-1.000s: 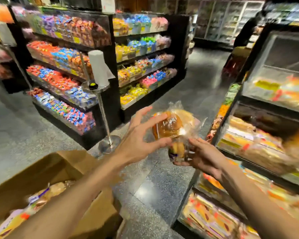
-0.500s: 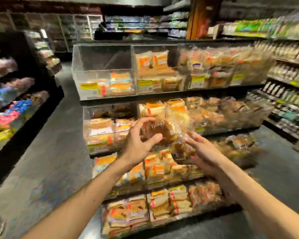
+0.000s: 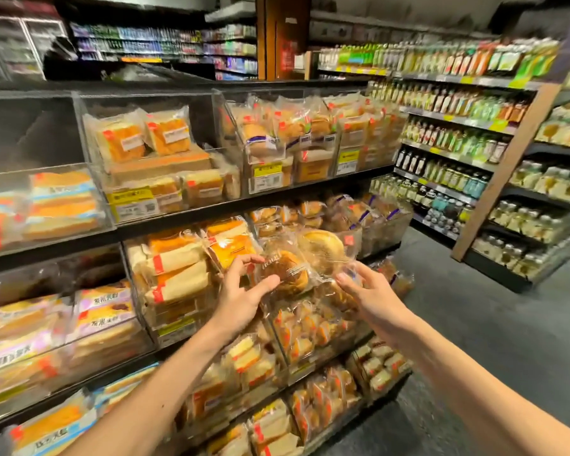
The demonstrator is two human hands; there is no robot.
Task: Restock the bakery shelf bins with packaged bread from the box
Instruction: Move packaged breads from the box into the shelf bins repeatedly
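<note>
Closer to the shelf than half a second ago, the left hand (image 3: 241,292) curls thumb and fingers round the left side of the packaged bread (image 3: 288,271), and the right hand (image 3: 371,292) pinches the clear wrapper at its right end. Two round brown buns show inside the pack, held in the air just in front of the middle-tier bin (image 3: 392,232) of similar wrapped buns. Beyond, the upper bins (image 3: 218,120) hold wrapped loaves, and bottle shelves (image 3: 448,126) line the aisle at far right.
</note>
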